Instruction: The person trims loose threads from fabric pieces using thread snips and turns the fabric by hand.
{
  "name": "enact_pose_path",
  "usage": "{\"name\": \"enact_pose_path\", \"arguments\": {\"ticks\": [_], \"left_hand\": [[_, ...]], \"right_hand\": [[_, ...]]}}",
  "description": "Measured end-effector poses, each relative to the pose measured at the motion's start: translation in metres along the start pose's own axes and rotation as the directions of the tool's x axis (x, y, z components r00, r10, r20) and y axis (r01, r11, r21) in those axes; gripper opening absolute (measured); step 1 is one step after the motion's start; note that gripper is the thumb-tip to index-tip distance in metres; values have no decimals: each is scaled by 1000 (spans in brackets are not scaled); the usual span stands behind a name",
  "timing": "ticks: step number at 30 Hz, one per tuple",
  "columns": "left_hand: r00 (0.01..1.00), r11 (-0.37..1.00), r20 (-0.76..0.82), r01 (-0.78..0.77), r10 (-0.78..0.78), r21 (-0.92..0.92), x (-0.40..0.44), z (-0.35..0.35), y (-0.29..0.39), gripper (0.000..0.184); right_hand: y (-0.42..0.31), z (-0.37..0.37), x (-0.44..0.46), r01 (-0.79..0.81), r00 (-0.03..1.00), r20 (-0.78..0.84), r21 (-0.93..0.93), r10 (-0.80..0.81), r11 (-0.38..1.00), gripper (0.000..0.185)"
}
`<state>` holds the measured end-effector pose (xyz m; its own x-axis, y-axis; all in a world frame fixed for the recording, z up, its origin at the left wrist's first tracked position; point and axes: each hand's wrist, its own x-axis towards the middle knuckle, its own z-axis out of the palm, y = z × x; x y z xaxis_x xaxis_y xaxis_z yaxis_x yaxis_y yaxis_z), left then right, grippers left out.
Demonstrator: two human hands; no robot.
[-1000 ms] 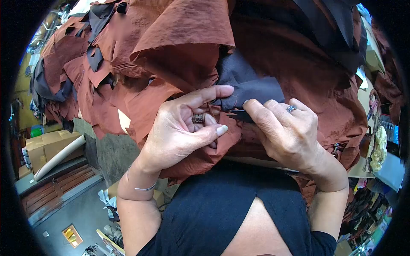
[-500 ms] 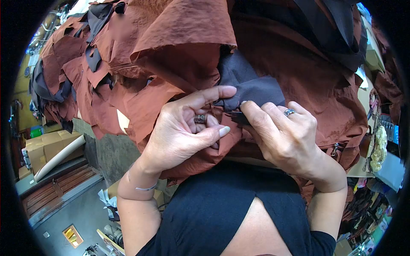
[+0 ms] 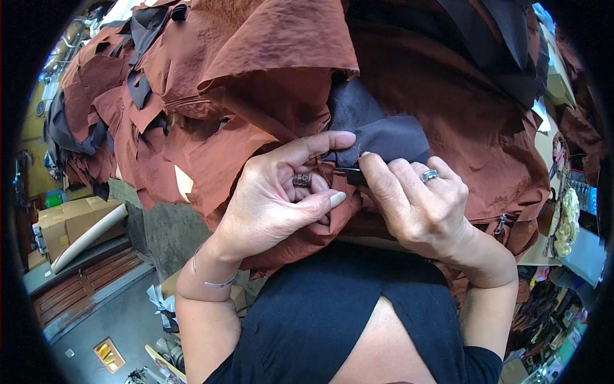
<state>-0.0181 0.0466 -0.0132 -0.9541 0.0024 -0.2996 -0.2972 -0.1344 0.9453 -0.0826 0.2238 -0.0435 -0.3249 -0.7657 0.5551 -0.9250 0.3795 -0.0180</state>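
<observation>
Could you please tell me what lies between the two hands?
Between the left hand and right hand, the head view shows rust-brown cloth, dark grey cloth and a thin tool's tip.

On my feed the rust cloth (image 3: 275, 57) looks matt and kinda crinkly, grey cloth (image 3: 393, 134) reads smoother, the ring (image 3: 429, 175) is shiny metal, and the box (image 3: 73, 216) far left's dull cardboard.
</observation>
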Motion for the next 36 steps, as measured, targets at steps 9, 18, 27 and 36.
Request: {"name": "enact_pose_path", "arguments": {"ticks": [9,18,27,36], "left_hand": [[995,997,84,46,-51,56,-1,-2,5,47],[852,351,77,-294,518,889,10,-4,-6,29],[754,188,639,-657,152,730,11,19,5,32],[826,-111,181,-143,534,983,35,-96,11,54]], "right_hand": [[0,-4,-1,35,999,35,-35,-34,999,28],[27,-29,10,-228,960,1,577,279,784,40],[30,-2,16,-549,822,351,697,448,461,34],[53,-57,12,-304,933,60,658,354,690,27]]}}
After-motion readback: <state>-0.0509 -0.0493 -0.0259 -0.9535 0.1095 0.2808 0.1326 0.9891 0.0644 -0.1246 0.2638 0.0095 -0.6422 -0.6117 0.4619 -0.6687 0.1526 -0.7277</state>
